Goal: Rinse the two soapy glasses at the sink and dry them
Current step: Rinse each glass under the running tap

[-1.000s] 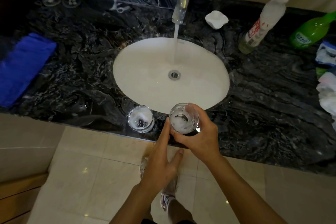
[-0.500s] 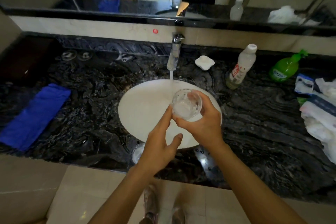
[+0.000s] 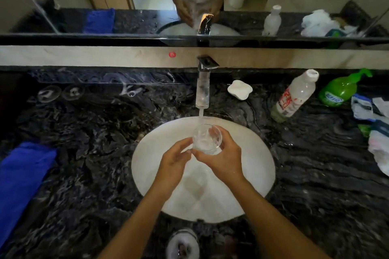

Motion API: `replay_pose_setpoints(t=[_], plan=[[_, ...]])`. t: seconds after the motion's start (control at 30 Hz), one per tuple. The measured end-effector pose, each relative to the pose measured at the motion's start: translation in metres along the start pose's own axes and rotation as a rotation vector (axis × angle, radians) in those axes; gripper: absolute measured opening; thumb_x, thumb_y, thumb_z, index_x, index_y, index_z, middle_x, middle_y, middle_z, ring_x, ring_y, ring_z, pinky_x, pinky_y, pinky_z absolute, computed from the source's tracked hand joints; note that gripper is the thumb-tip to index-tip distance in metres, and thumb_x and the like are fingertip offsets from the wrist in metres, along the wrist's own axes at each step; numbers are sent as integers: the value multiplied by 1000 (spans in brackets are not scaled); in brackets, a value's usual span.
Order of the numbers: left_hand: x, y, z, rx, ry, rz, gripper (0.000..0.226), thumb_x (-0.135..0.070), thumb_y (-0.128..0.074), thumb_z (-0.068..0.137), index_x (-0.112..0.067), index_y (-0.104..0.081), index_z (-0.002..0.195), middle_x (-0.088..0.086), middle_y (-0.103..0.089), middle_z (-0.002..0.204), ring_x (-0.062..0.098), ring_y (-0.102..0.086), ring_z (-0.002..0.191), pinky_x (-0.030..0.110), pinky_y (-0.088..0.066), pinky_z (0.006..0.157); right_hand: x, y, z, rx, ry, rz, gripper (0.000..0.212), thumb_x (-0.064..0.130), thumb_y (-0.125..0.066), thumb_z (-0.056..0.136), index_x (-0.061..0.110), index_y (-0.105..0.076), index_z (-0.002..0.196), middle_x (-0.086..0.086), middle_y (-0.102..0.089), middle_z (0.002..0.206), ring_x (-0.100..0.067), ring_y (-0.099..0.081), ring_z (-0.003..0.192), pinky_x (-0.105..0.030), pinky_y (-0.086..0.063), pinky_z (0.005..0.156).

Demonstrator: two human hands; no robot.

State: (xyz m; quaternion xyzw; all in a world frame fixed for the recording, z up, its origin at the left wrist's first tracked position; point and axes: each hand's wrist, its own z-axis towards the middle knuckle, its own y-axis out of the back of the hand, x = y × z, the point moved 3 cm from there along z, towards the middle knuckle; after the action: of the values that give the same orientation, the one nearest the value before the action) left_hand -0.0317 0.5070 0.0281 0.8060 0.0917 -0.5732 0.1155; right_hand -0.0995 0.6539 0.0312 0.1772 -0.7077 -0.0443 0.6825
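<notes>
My right hand point(image 3: 224, 158) grips a clear soapy glass point(image 3: 207, 139) over the white oval sink point(image 3: 252, 166), right under the stream from the chrome tap point(image 3: 203, 88). Water runs into the glass's mouth. My left hand point(image 3: 174, 158) is beside it with relaxed fingers, fingertips touching the glass's left side. The second soapy glass point(image 3: 182, 244) stands upright on the dark marble counter at the near edge, below the sink. A blue cloth point(image 3: 21, 176) lies on the counter at the far left.
A white soap dish point(image 3: 240, 89) sits right of the tap. A clear bottle point(image 3: 294, 96) and a green bottle point(image 3: 341, 88) lean at the back right, with crumpled packets and bags point(image 3: 376, 132) at the right edge. A mirror spans the back wall.
Both hands have carried the glass away from the counter's near edge, out over the sink and up under the running water. The other glass stays put.
</notes>
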Motion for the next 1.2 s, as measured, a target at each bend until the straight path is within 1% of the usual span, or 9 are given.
replay_pose_setpoints(t=[0.13,0.2,0.27,0.43,0.67,0.77,0.87,1.03,1.2], plan=[[19,4,47,-8,118,-122,24,-32,-59,105,-35,-69,126,-12,-72,126,11,-69,117,31,-56,99,-17,-26,33,-33,-51,-59,84,38,-96,62,35,-55,135,16,-63,130,-6,-60,115,-10,-47,88],[23,4,67,-27,170,-189,20,-33,-57,106,-36,-70,120,-14,-75,119,9,-72,111,25,-59,86,-24,-34,47,-39,-56,-64,82,35,-96,63,33,-57,134,14,-65,129,-4,-62,112,-14,-50,90],[28,2,85,-27,209,-257,22,-29,-53,108,-33,-71,118,-13,-76,116,11,-73,109,25,-59,81,-33,-40,61,-48,-57,-52,78,30,-95,62,32,-59,132,16,-68,123,1,-64,109,-11,-52,85],[39,-9,118,-33,253,-351,21,-28,-55,106,-25,-72,118,-6,-78,113,14,-74,105,30,-59,82,-54,-46,84,-73,-66,-79,73,27,-95,61,33,-61,126,24,-68,111,12,-60,104,-7,-50,81],[62,-19,129,-55,311,-400,22,-36,-59,103,-29,-71,120,-10,-78,112,16,-72,111,39,-59,96,-76,-48,91,-36,-36,-115,74,35,-95,64,33,-58,128,22,-66,115,19,-57,103,0,-44,80],[66,-21,131,-89,309,-422,22,-36,-60,103,-31,-69,121,-11,-78,112,14,-71,112,39,-57,100,-84,-51,98,-1,-20,-131,78,36,-95,63,29,-60,132,18,-68,119,9,-62,107,-6,-49,85],[65,-26,133,-103,324,-429,24,-33,-62,101,-27,-68,124,-3,-76,118,18,-70,114,44,-55,103,-89,-53,102,30,1,-147,80,40,-94,63,29,-59,135,14,-70,119,-1,-65,108,-16,-55,90],[57,-32,140,-99,323,-373,28,-20,-63,100,-27,-66,126,-1,-77,114,17,-73,105,39,-60,91,-93,-52,105,44,15,-130,83,39,-93,61,30,-58,136,13,-70,117,-4,-66,106,-25,-58,88],[55,-39,142,-109,339,-440,25,-17,-60,100,-28,-68,122,2,-77,114,21,-72,107,35,-58,82,-97,-49,110,65,15,-91,84,35,-94,61,34,-56,136,13,-68,121,-6,-64,110,-28,-59,90]])
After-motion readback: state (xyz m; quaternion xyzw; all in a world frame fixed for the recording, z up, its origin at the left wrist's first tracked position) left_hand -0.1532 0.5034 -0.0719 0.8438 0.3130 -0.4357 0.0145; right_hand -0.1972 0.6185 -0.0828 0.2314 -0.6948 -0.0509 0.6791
